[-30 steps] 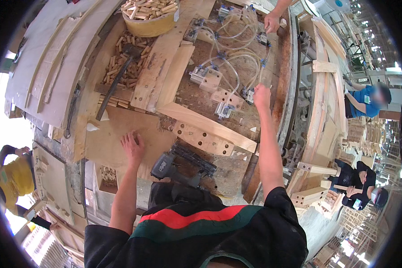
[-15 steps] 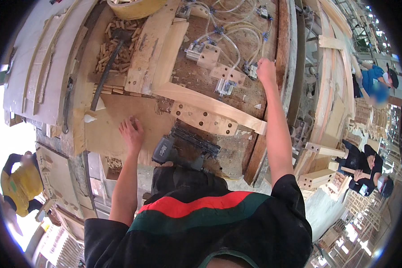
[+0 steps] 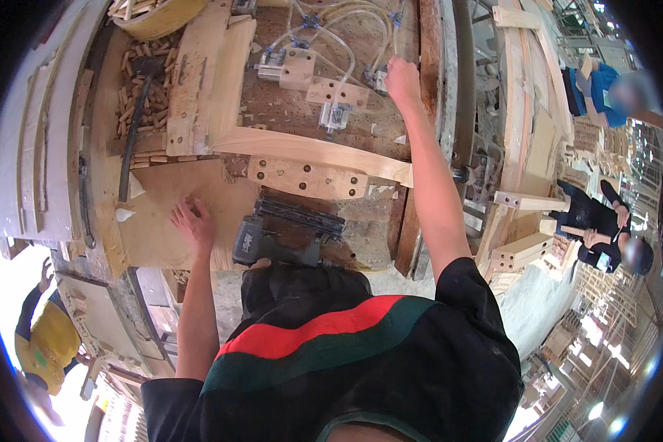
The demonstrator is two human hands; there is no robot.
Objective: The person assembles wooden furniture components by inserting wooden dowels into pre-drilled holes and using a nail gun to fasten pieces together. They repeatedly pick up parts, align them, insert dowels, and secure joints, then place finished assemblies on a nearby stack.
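Note:
My left hand rests on a bare plywood board at the bench's near left, its fingers apart and nothing in them. My right hand is closed beside a small air valve with thin tubes; what its fingers grip, if anything, is hidden. Between my arms a black nail gun lies on its side close to my body. Beyond it sits a drilled wooden plate, and along that a pale wooden rail. Metal air cylinders are fixed to wooden blocks farther back.
At the left, a hammer lies over a bin of wooden dowels. A yellow tub stands behind it. Clear air hoses loop across the bench. One person in yellow is at the left; two others work at the right.
The whole view has shifted, so the bench and both hands sit farther left and higher in the picture. Relative to the bench, my hands have hardly moved.

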